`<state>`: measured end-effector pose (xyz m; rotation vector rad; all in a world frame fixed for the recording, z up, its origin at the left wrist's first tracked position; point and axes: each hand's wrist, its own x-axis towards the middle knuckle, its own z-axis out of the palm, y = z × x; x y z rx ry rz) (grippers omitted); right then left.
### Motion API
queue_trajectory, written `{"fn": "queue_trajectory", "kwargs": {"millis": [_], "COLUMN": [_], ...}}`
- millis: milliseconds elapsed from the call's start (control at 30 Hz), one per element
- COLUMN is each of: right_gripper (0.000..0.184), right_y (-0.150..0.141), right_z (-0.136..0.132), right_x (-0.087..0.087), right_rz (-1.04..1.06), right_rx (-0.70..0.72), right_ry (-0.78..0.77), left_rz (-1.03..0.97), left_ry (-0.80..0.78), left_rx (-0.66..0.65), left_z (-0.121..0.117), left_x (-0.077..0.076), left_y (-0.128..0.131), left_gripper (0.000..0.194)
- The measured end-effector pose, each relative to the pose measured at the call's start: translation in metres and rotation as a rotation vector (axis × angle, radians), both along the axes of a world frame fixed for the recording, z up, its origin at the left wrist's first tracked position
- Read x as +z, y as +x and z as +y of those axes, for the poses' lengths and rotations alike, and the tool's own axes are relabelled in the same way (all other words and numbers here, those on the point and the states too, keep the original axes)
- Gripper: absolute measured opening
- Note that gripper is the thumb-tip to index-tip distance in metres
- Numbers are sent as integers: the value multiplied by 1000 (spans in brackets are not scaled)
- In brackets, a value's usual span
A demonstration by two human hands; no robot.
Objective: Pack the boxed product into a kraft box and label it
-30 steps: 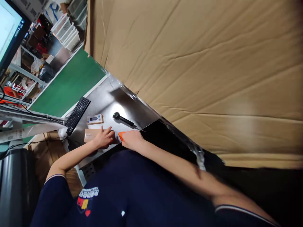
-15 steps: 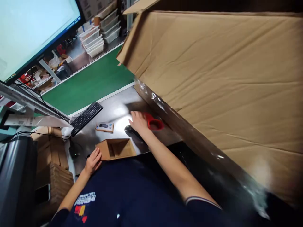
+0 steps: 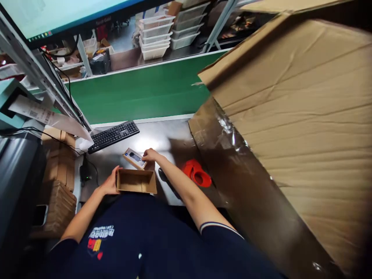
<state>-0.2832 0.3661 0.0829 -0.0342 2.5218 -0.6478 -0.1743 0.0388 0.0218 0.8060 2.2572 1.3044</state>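
Observation:
My left hand (image 3: 111, 182) grips the left end of an open cardboard box (image 3: 136, 190), held close to my body with its opening facing up. Inside, the box shows bare brown walls. Just beyond it, my right hand (image 3: 151, 155) pinches the right end of a small printed retail box (image 3: 134, 158) with a dark device pictured on its face. That small box is tilted above the metal table (image 3: 177, 131). Under my right forearm lies a dark object (image 3: 166, 179), partly covered. To the right of the forearm sits a red tape dispenser (image 3: 197, 173).
A black keyboard (image 3: 114, 136) lies at the back left, below a monitor (image 3: 72, 19). A large carton (image 3: 290, 116) takes up the right side. Flat cardboard boxes (image 3: 59, 186) are stacked at left, near a printed label strip (image 3: 52, 118). White baskets (image 3: 155, 38) stand behind the green panel (image 3: 139, 95).
My right hand has moved left from beside the red dispenser and taken hold of the small retail box, which is now turned and tilted. The open cardboard box has tipped more upright.

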Motion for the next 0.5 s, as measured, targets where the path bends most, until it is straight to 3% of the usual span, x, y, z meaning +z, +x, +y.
{"fn": "queue_trajectory", "kwargs": {"millis": [133, 267, 367, 500], "right_gripper": [54, 58, 62, 54], "right_y": [5, 1, 9, 59], "right_z": [-18, -33, -22, 10], "right_x": [-6, -4, 9, 39], "right_rz": [-80, -93, -32, 215], "right_rx": [-30, -33, -30, 32], "right_ry": [43, 40, 43, -285], "left_rz": [11, 19, 8, -82], "left_ry": [-8, 17, 34, 19], "left_rx": [-39, 4, 32, 50], "left_z": [9, 11, 11, 11], "left_x": [5, -3, -9, -5], "left_y": [0, 5, 9, 7], "left_gripper": [127, 128, 128, 133]}}
